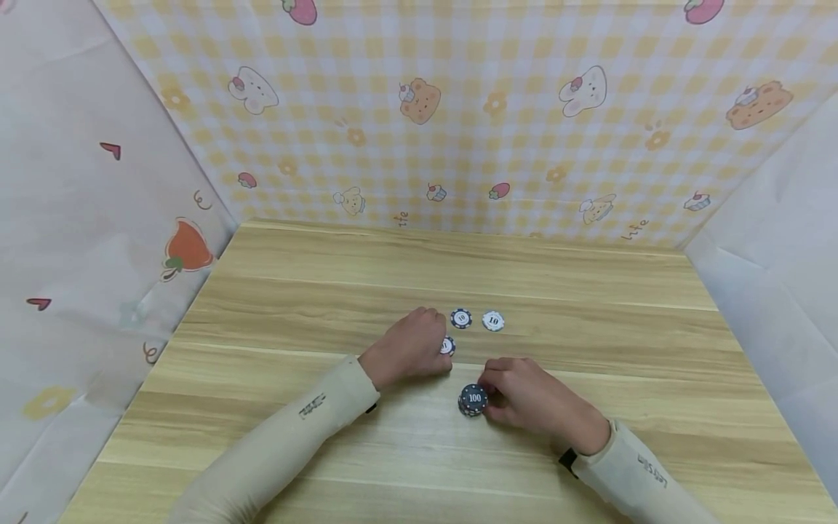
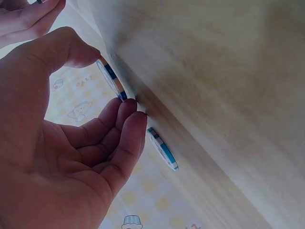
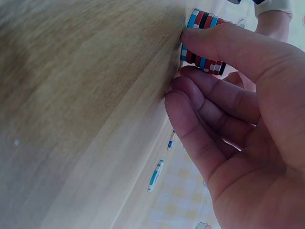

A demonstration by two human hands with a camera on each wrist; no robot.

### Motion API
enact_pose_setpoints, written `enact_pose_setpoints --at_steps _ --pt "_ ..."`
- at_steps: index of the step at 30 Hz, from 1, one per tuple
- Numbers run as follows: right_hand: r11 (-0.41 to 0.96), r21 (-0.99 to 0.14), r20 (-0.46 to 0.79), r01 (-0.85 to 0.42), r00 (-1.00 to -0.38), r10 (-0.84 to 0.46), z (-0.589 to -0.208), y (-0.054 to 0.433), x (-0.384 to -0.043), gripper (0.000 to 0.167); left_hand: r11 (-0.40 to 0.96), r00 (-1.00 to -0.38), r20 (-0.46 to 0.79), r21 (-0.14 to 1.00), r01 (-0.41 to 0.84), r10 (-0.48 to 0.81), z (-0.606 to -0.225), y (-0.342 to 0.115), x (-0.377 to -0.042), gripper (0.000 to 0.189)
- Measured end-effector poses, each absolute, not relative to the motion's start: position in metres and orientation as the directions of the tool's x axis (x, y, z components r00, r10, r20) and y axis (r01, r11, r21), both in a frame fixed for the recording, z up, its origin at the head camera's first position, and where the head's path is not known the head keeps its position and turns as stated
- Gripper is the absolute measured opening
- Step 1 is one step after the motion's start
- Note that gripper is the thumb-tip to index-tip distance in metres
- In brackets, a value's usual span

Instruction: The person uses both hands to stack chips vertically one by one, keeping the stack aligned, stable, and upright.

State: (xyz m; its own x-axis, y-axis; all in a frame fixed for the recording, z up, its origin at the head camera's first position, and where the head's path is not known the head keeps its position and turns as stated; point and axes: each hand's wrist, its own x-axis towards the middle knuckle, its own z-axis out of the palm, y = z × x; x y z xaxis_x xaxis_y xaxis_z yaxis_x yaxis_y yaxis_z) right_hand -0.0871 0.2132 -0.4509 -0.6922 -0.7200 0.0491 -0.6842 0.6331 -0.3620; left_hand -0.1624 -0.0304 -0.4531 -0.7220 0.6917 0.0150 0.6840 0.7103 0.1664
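Observation:
A blue-edged poker chip (image 1: pixel 448 346) is pinched by my left hand (image 1: pixel 414 343), its thumb and fingertips at opposite edges. The left wrist view shows this chip (image 2: pixel 114 80) lying low, close over the tabletop. My right hand (image 1: pixel 527 393) holds a short stack of poker chips (image 1: pixel 474 398) from its right side, with thumb and index finger around it. A black chip marked 100 tops this stack; its mixed red, blue, black and white edges (image 3: pixel 202 61) show in the right wrist view. Part of the stack is hidden behind the thumb.
Beyond the hands, a blue-and-white chip (image 1: pixel 461 318) and a paler chip marked 10 (image 1: pixel 493 320) lie flat side by side. The wooden tabletop (image 1: pixel 366 458) meets a yellow checked cloth (image 1: pixel 458 145) at the back, with pale cloth (image 1: pixel 85 218) on the left.

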Motion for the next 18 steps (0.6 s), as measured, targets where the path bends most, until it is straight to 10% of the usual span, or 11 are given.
enact_pose_setpoints --at_steps 18 --pt "0.626 -0.358 0.058 -0.693 -0.685 -0.726 -0.4499 0.2131 -0.0865 0.016 0.658 -0.673 0.080 0.153 0.737 0.735 -0.4500 -0.0374 -0.1525 0.030"
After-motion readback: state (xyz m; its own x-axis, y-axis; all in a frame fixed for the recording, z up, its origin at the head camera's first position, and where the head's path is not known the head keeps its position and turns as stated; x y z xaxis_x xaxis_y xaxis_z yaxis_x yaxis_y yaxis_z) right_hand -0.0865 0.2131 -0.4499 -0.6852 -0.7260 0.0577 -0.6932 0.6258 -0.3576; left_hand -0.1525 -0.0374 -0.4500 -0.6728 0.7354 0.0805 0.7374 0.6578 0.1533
